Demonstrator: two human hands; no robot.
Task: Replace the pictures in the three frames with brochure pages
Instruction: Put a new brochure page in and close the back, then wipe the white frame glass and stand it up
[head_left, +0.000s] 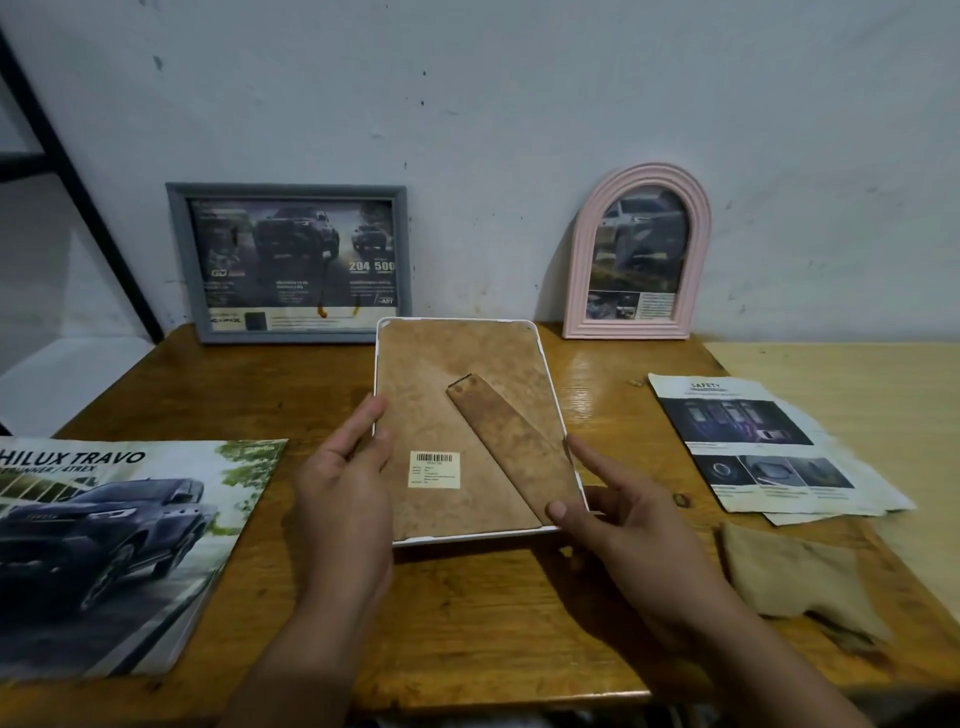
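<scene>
A white-rimmed frame is held face down over the table's middle, its brown backing board, prop strut and barcode sticker facing me. My left hand grips its left edge with the thumb on the board. My right hand holds its lower right corner, thumb on the strut. A grey frame and a pink arched frame lean on the wall at the back, both showing truck brochure pages. The brochure, with a dark pickup on its cover, lies at the left.
Loose printed pages lie on the wooden table at the right, with a folded tan cloth in front of them. A lighter table adjoins on the right. A black metal rack stands at the far left.
</scene>
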